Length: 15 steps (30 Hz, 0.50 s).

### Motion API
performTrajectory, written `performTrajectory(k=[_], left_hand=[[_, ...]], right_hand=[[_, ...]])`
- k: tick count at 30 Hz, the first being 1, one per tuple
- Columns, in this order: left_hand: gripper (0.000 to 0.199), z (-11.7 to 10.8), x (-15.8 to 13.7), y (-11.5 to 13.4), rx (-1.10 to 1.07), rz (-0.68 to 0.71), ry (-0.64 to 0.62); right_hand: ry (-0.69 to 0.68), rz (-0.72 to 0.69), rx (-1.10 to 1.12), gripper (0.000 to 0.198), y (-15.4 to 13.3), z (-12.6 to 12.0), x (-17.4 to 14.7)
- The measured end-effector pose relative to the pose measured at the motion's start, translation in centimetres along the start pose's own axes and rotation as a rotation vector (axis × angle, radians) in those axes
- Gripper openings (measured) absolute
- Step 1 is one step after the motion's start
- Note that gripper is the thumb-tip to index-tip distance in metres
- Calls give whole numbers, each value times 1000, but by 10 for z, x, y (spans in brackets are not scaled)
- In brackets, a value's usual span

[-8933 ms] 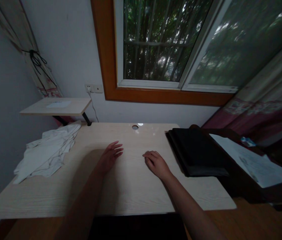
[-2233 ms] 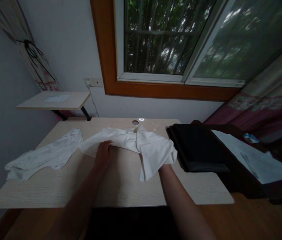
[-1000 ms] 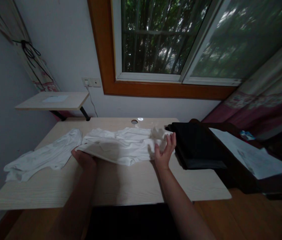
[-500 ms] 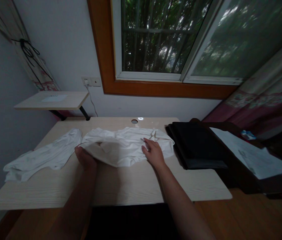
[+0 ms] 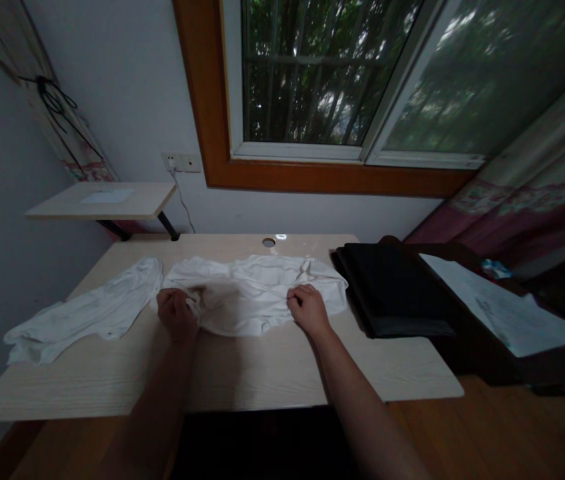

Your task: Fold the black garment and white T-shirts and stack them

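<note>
A white garment [image 5: 247, 300] lies spread and wrinkled across the middle of the table; its exact kind is hard to tell in the dim light. At its left end, my left hand [image 5: 177, 313] is closed on a bunched bit of the cloth. My right hand [image 5: 308, 308] rests on the right part of the same garment, fingers curled down and closed on the fabric; its fingertips are partly hidden. A second white garment [image 5: 92, 313], folded long and narrow, lies to the left of my left hand.
The pale wooden table [image 5: 272, 380] has a small raised shelf [image 5: 147, 203] at its back left, with white paper [image 5: 107, 196] on it. Black flat folders or cases [image 5: 392, 287] lie at the right. Beyond them is a paper sheet [image 5: 502, 307] on a dark surface.
My left hand has turned over from under the garment's lifted left edge and gathered that edge. My right hand's fingers, extended before, have curled in onto the cloth.
</note>
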<state>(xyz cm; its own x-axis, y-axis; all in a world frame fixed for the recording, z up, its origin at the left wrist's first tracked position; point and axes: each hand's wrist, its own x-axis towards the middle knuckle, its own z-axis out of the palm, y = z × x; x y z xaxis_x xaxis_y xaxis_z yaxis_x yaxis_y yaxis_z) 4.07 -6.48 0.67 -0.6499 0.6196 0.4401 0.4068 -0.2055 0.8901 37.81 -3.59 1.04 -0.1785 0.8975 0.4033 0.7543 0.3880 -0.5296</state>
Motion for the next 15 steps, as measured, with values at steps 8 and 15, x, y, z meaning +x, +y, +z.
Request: performTrajectory(k=[8, 15], left_hand=[[16, 7, -10, 13, 103, 367, -134], [17, 8, -12, 15, 95, 383, -258]], right_hand=[[-12, 7, -6, 17, 1, 0, 0], [-10, 8, 22, 16, 2, 0, 0]])
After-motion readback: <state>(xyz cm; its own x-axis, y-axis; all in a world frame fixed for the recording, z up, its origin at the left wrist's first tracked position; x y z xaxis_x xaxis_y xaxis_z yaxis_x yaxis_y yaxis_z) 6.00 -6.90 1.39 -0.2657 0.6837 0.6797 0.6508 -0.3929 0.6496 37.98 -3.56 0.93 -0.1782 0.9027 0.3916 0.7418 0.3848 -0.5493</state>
